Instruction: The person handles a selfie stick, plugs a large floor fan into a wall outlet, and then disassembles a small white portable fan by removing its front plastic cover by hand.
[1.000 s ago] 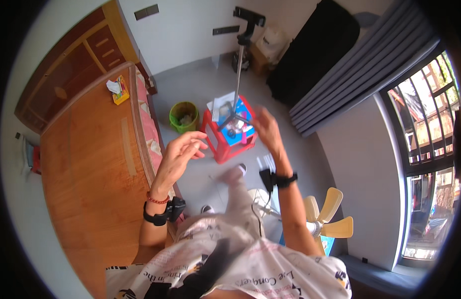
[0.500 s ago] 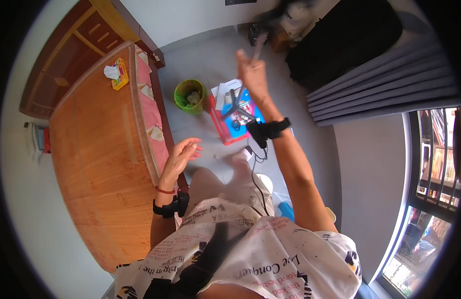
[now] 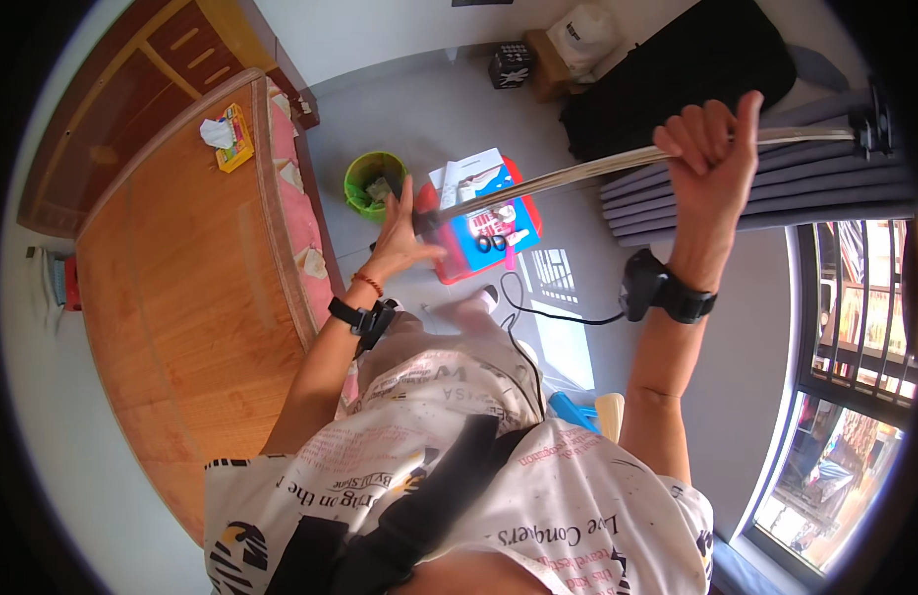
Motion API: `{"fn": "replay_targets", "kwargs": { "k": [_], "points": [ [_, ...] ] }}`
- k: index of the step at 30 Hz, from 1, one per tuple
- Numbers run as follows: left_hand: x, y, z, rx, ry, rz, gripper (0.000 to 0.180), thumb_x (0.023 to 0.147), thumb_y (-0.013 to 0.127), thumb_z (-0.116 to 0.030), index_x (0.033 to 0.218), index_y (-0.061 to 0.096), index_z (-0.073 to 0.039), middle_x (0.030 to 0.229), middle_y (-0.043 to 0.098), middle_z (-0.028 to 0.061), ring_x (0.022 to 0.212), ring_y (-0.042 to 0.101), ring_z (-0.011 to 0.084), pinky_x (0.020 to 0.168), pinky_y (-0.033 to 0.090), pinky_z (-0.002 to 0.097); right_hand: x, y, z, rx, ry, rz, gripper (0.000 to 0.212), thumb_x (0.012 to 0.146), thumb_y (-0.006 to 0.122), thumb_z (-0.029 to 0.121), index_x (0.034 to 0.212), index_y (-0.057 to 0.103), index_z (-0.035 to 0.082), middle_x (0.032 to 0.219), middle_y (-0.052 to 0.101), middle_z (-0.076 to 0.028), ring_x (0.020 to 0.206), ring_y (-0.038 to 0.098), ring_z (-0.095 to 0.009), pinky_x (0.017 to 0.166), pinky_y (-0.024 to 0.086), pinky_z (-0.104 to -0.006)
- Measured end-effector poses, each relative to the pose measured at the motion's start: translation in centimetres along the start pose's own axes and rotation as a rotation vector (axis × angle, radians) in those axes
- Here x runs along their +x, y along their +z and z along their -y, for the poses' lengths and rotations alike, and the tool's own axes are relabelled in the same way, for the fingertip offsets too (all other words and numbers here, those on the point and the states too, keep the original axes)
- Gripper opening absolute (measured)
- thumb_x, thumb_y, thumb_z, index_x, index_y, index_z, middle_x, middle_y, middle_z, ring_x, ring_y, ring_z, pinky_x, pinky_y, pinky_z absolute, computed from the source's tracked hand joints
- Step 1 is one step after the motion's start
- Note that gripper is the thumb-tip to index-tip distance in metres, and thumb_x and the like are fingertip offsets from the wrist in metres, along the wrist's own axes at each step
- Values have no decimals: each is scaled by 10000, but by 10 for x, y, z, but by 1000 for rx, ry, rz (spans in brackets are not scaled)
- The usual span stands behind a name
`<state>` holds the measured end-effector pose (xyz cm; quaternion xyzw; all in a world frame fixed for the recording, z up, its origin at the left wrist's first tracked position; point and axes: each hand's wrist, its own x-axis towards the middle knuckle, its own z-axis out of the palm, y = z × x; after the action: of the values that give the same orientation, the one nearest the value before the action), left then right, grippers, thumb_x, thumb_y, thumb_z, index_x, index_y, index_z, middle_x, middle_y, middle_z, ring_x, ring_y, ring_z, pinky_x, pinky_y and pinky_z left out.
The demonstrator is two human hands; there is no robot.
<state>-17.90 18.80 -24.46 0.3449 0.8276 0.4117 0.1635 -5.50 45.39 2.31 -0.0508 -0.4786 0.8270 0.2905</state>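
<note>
A long silvery pole [image 3: 558, 180] is held slantwise in front of me, rising to the right. My right hand [image 3: 712, 154] is closed around it toward its right part, thumb pointing up. At that end sits a black fitting [image 3: 868, 132] with prongs. My left hand [image 3: 398, 238] grips the dark, motion-blurred lower end of the pole between spread thumb and fingers. Below the pole, a red-rimmed stool [image 3: 531, 241] carries a blue printed sheet, papers, and scissors with black handles [image 3: 491, 242].
Left stands a bed [image 3: 196, 327] with a tissue box [image 3: 236, 139]. A green bin [image 3: 365, 210] is on the floor beyond my left hand. A black covered object [image 3: 677, 69] and grey curtain [image 3: 717, 203] are at right. A black cable [image 3: 568, 318] hangs from my right wrist.
My right hand has swung to the right with the pole, which now lies slantwise across the view. The left hand has risen to the pole's dark end.
</note>
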Motion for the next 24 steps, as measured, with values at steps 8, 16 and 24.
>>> {"fn": "replay_targets", "kwargs": {
  "k": [8, 16, 24],
  "points": [
    [0, -33, -31, 389, 10, -279, 781, 544, 788, -221, 1222, 434, -61, 1123, 392, 176, 1101, 356, 375, 956, 297, 453, -17, -2, 23, 184, -89, -167, 541, 906, 432, 424, 502, 241, 120, 472, 158, 31, 432, 167, -78, 491, 246, -234],
    [-2, -55, -4, 195, 211, -1, 307, 680, 682, -203, 945, 618, -62, 777, 623, 162, 734, 581, 365, 653, 464, 416, -7, -25, 1, 256, 5, -222, 535, 811, 575, 464, 494, 276, 155, 480, 193, 34, 427, 217, -78, 465, 278, -244],
    [-38, -77, 25, 312, 109, -158, 191, 664, 670, -125, 635, 532, 5, 579, 522, 186, 559, 518, 388, 524, 405, 417, -27, -93, -3, 152, -128, -290, 684, 825, 481, 551, 1283, 294, 77, 1210, 418, -186, 1114, 449, -328, 907, 381, -454]
  ]
}}
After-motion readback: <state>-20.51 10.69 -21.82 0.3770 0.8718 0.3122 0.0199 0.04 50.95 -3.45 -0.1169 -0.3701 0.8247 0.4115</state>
